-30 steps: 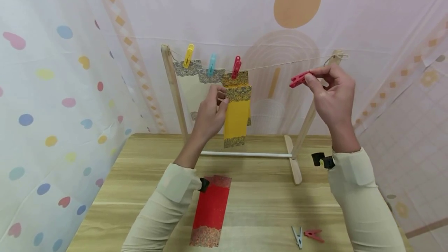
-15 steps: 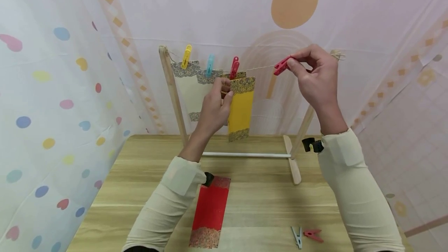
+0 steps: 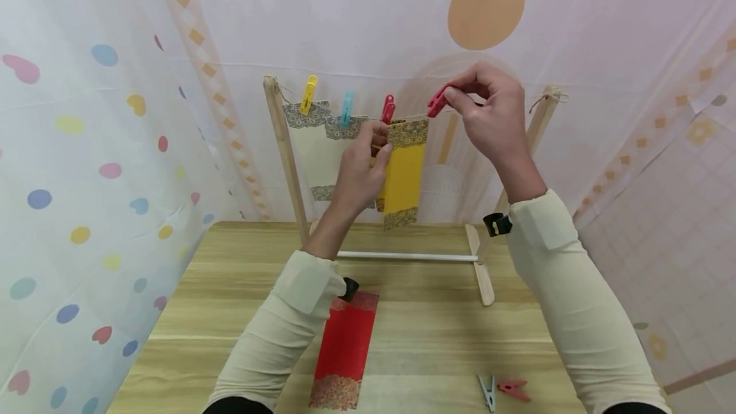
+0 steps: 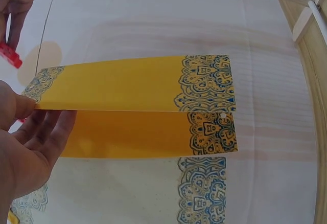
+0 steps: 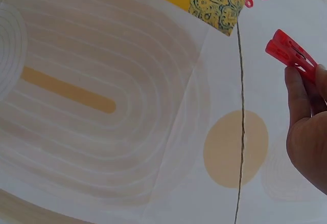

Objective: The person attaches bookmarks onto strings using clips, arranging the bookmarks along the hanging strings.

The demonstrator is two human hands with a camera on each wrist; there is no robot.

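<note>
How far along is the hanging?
Looks done: white cards and one yellow card hang from the string, pegged. In hand: left hand holds another yellow card up by the string; right hand pinches a red peg, not yet clipped. Remaining, probably: the red paper on the table, with two loose pegs also lying there.

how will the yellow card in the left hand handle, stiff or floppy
The yellow card is probably fairly stiff, since it hangs almost flat with the left hand pinching one edge. It looks thin, so it's likely light.
</note>
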